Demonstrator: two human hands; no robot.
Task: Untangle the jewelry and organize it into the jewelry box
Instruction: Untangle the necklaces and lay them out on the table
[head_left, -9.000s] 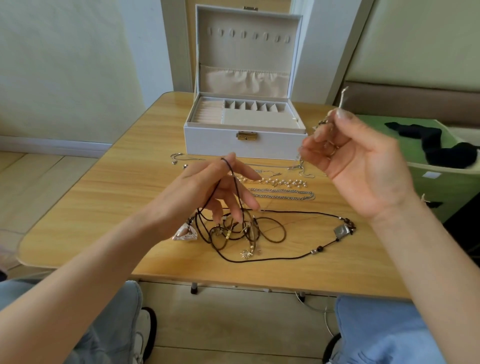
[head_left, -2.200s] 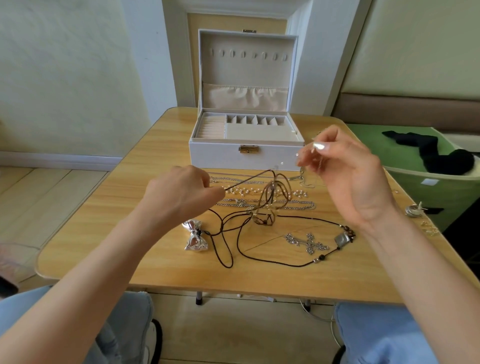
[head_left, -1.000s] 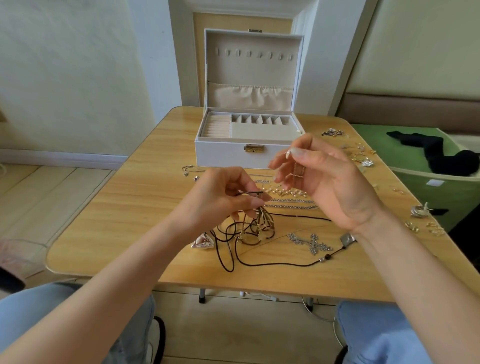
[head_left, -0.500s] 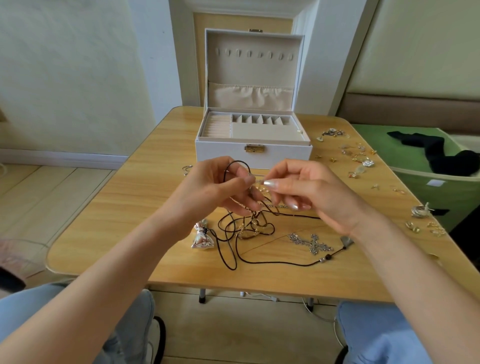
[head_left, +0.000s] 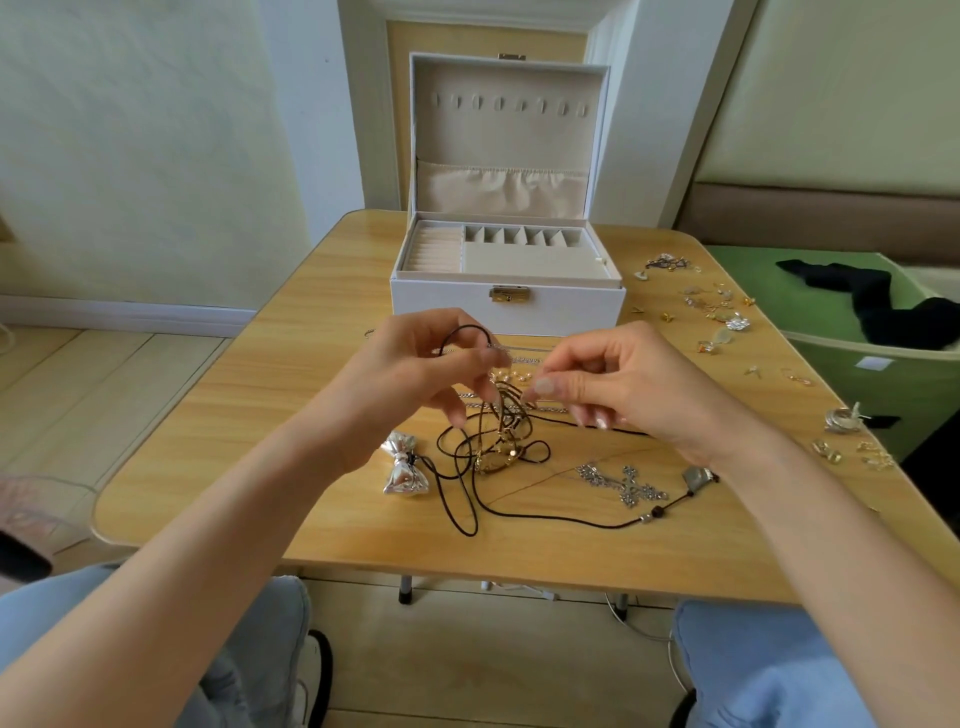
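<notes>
**Left grip and right grip pinched on one tangle**

Pinches a raised loop of black cord between thumb and forefinger on the left. Closes thumb and forefinger on the right over a fine strand at the top of the knot; cannot tell which strand. Lets the rest hang from both pinches and trail onto the surface, in front of the open jewelry box. Trails past a silver bow pendant and a cross pendant lying to either side. Shows no jewelry in the box compartments.

Judged light, limp and snag-prone, with thin chains likely to kink or snap under a hard pull. Best taken close to a crossing, one strand per grip, and eased apart rather than tugged.
</notes>
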